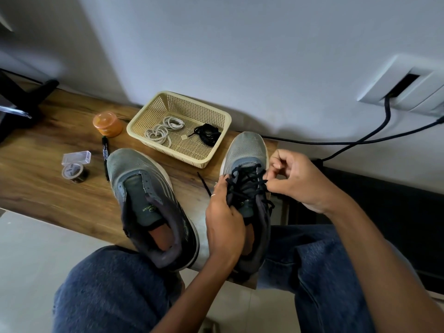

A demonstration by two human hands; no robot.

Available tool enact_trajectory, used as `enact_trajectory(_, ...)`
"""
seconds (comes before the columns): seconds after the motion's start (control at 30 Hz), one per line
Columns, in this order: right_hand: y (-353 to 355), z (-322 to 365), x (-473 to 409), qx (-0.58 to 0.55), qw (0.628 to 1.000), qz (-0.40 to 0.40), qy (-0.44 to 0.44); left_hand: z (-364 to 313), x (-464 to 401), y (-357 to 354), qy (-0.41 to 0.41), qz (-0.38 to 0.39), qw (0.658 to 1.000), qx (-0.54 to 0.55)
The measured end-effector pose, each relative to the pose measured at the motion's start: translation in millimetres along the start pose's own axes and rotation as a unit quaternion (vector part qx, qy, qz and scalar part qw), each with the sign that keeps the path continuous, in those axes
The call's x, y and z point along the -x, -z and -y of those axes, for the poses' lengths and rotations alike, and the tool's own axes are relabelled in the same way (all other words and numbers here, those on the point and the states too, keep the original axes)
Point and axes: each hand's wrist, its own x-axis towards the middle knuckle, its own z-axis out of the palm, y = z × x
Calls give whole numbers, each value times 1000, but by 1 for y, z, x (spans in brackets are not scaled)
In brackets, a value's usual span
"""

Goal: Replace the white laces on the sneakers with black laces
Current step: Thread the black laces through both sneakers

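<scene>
Right sneaker: a grey mesh sneaker with a dark heel collar (247,169) is stood on the right end of a brown wood-grain table (43,169), toe towards the wall; it is threaded with a black lace (247,181) crossing its eyelets.
Left hand: the left hand (224,222) is laid over the inner side of the right sneaker, fingers curled round its collar and lace area; the fingertips are seen touching the black lace near the lower eyelets.
Right hand: the right hand (298,179) is held just beside the outer side of the right sneaker, fingers curled, thumb and forefinger pinching a strand of the black lace.
Loose lace end: a black lace tip (204,183) is laid on the table between the two sneakers.
Left sneaker: a matching grey mesh sneaker with no lace (146,200) is stood to the left, its eyelets bare and tongue exposed.
Basket: a cream perforated plastic basket (211,150) is placed behind the sneakers, near the wall.
White laces: a coiled pair of white laces (161,131) is held in the basket's left part.
Spare black lace: a bundled black lace (207,134) is held in the basket's right part, apart from the white ones.
Other items: an orange lidded plastic jar (107,123), a black marker pen (105,157), a clear plastic box (77,157) and a roll of clear tape (75,173) are set on the table's left part.
Legs: knees in blue denim (108,292) are seen below the table edge.
</scene>
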Motion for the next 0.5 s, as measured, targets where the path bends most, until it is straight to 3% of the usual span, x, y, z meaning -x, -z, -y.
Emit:
enact_trajectory(0.27,-6,2,1,-29,999,18,-4,0,-2,3,-11,-4,1000,-3)
enact_trajectory(0.5,-1,-5,4,137,990,-36,11,-5,-8,6,35,-10,999,-2)
